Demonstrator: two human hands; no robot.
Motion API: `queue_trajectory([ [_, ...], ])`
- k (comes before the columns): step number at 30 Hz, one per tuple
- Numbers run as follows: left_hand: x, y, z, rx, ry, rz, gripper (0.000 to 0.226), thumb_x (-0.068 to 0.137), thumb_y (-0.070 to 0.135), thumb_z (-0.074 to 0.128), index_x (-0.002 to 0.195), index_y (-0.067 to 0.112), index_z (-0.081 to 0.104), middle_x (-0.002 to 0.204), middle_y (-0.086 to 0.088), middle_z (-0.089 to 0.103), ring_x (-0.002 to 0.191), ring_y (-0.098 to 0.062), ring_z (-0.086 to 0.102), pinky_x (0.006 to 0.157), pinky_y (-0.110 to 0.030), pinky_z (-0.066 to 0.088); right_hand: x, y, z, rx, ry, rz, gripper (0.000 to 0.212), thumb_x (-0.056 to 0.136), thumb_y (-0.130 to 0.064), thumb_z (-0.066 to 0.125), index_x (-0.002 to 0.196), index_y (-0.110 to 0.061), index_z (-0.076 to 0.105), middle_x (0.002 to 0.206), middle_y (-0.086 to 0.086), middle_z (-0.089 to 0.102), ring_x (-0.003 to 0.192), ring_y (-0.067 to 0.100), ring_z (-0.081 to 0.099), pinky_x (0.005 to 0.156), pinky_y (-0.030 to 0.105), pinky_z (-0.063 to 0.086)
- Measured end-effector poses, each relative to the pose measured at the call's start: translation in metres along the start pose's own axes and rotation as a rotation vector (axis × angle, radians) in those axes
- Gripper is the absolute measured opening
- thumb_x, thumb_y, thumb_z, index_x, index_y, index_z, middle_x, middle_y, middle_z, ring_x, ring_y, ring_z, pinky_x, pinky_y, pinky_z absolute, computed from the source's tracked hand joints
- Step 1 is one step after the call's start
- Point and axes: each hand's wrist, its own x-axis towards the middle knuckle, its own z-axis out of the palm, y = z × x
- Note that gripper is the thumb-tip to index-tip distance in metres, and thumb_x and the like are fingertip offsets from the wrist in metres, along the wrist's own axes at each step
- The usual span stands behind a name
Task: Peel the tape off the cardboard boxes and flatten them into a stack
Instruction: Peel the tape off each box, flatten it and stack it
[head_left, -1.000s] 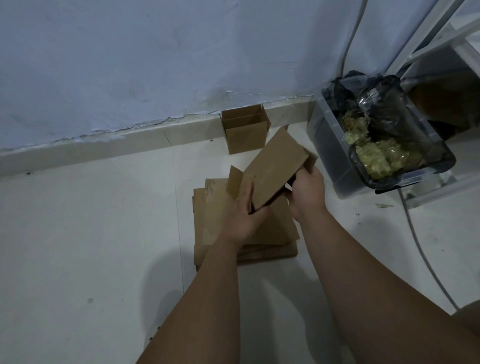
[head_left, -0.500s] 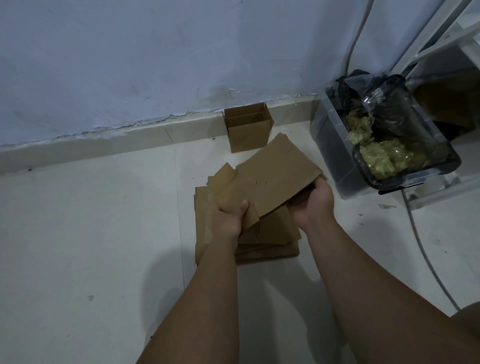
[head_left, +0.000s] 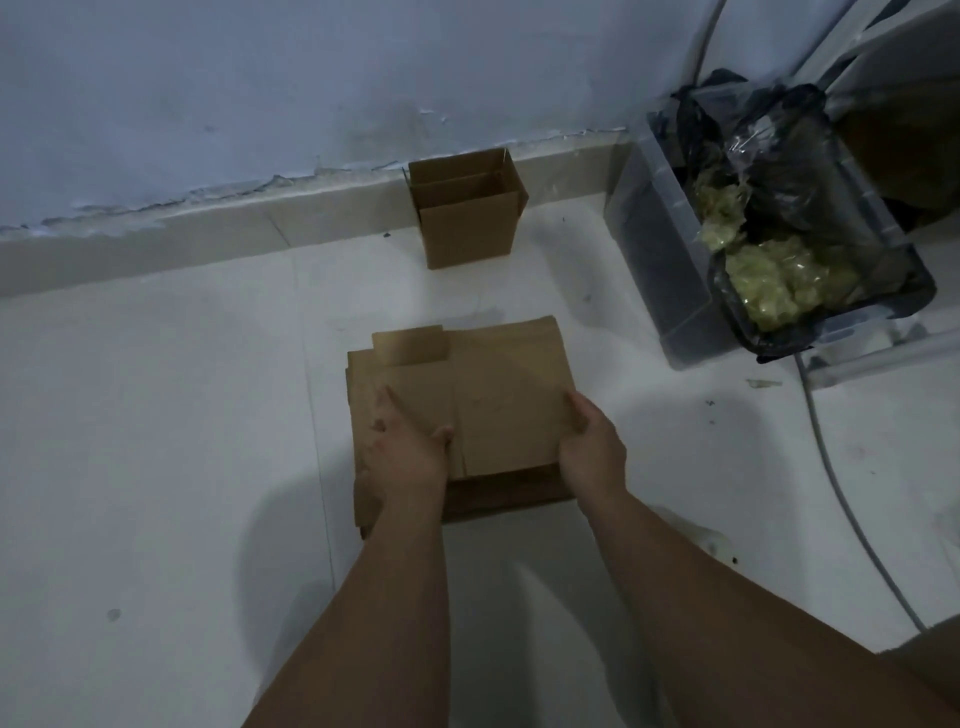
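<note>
A flattened brown cardboard box (head_left: 511, 389) lies on top of the stack of flattened boxes (head_left: 498, 493) on the white floor. My left hand (head_left: 408, 447) rests flat on its left part, fingers spread and thumb pointing right. At the box's right edge, my right hand (head_left: 592, 441) grips it with the thumb on top and the fingers curled at the side. One open, upright cardboard box (head_left: 467, 228) stands against the skirting at the far wall; I see no tape on it from here.
A clear plastic bin (head_left: 657, 270) lined with a black bag stands at the right and holds wads of yellowish tape (head_left: 774, 280). A grey cable (head_left: 844, 493) runs along the floor beside it. White shelf legs stand behind the bin.
The flattened box was held tilted above the stack and has come down flat onto it. Both hands lowered with it, and the left hand now lies flat on top.
</note>
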Motion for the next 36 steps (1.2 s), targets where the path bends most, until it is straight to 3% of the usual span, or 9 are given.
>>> queue_trajectory([
  [6,0.007,-0.003,0.020,0.162,0.028,0.065,0.072,0.089,0.030,0.061,0.147,0.028,0.018,0.143,-0.015,0.024,0.124,-0.032,0.035,0.099,-0.042,0.036,0.017,0.007,0.022,-0.287,-0.168,-0.063,0.067,0.092,-0.001,0.041,0.150,-0.033,0.026,0.117,0.018,0.053,0.086,0.025,0.056,0.085,0.034,0.051],
  [11,0.002,0.005,0.050,0.210,-0.116,0.257,0.060,0.094,0.010,0.043,0.144,0.040,0.027,0.155,-0.007,0.000,0.140,-0.033,0.005,0.113,-0.049,0.023,0.024,0.004,0.035,-0.615,-0.065,-0.007,0.055,0.090,-0.022,0.052,0.139,-0.039,0.035,0.148,0.013,0.020,0.135,0.034,0.020,0.111,0.048,0.021],
  [15,0.009,0.010,0.055,0.203,-0.181,0.230,0.065,0.092,0.010,0.048,0.146,0.038,0.023,0.156,-0.011,-0.004,0.142,-0.036,-0.003,0.116,-0.053,0.010,0.039,-0.015,0.045,-0.613,0.034,-0.072,0.034,0.088,-0.024,0.050,0.121,-0.029,0.057,0.153,0.009,0.010,0.142,0.029,0.003,0.114,0.050,0.006],
  [21,0.014,0.017,0.045,0.182,-0.195,0.208,0.055,0.092,0.013,0.048,0.141,0.035,0.035,0.152,-0.009,0.005,0.138,-0.036,0.010,0.111,-0.055,0.024,0.085,-0.089,0.053,-0.571,0.062,-0.473,0.050,0.085,-0.018,0.054,0.135,-0.025,0.046,0.154,0.007,0.018,0.137,0.030,0.021,0.107,0.044,0.030],
  [27,0.014,0.017,0.046,0.191,-0.186,0.191,0.059,0.091,0.015,0.049,0.141,0.040,0.031,0.150,-0.007,0.005,0.136,-0.035,0.013,0.107,-0.053,0.033,0.120,-0.180,0.045,-0.820,0.000,-0.724,0.018,0.087,-0.013,0.053,0.096,-0.018,0.068,0.160,-0.005,0.001,0.132,0.028,0.031,0.097,0.040,0.039],
  [31,0.010,0.012,0.051,0.188,-0.201,0.202,0.069,0.090,0.013,0.052,0.145,0.042,0.022,0.155,-0.004,-0.004,0.142,-0.034,0.000,0.113,-0.054,0.024,0.132,-0.218,0.040,-0.987,-0.083,-0.767,0.016,0.088,-0.007,0.050,0.095,-0.010,0.064,0.160,0.005,0.007,0.113,0.032,0.046,0.094,0.044,0.043],
  [32,0.010,0.011,0.051,0.187,-0.209,0.203,0.070,0.090,0.014,0.053,0.145,0.042,0.020,0.155,-0.004,-0.005,0.143,-0.034,-0.003,0.114,-0.053,0.021,0.134,-0.223,0.040,-1.003,-0.136,-0.741,0.015,0.089,-0.006,0.049,0.094,-0.005,0.063,0.153,0.013,0.025,0.112,0.032,0.048,0.100,0.046,0.039],
  [34,0.011,0.011,0.052,0.185,-0.219,0.198,0.071,0.090,0.015,0.053,0.146,0.042,0.019,0.155,-0.004,-0.007,0.143,-0.033,-0.007,0.116,-0.053,0.016,0.131,-0.229,0.043,-1.092,-0.248,-0.713,0.023,0.092,-0.003,0.044,0.073,0.002,0.055,0.095,0.019,0.057,0.108,0.031,0.051,0.114,0.048,0.022],
  [36,0.012,0.012,0.052,0.173,-0.220,0.195,0.070,0.090,0.017,0.054,0.146,0.041,0.021,0.155,-0.004,-0.007,0.143,-0.033,-0.008,0.116,-0.053,0.014,0.135,-0.220,0.046,-1.227,-0.253,-0.784,0.036,0.096,-0.003,0.038,0.060,-0.005,0.041,0.067,0.008,0.043,0.107,0.031,0.050,0.115,0.046,0.019],
])
